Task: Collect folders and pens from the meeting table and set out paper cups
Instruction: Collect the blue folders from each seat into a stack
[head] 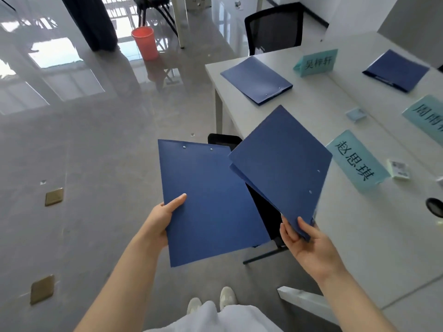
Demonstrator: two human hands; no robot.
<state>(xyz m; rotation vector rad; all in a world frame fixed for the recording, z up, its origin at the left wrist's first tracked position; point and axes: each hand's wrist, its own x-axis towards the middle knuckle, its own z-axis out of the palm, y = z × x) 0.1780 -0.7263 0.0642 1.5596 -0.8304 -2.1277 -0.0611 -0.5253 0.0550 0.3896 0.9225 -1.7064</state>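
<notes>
My left hand [163, 218] grips the left edge of a blue folder [211, 202] held flat over the floor. A second blue folder [280, 161] is tilted up beside it, its lower corner pinched in my right hand [309, 248]; its left edge overlaps the first folder. Two more blue folders lie on the white meeting table [359, 236]: one [256, 79] near the far corner, another [395, 69] at the far right. No pens or paper cups are visible.
Teal name cards stand on the table: [357, 161], [317, 62], [426, 113]. A small box [399, 170] and a cable hole [435, 207] lie at the right. A black chair [275, 29] stands at the far end, another under the table [261, 204]. An orange bin [145, 43] stands on the floor.
</notes>
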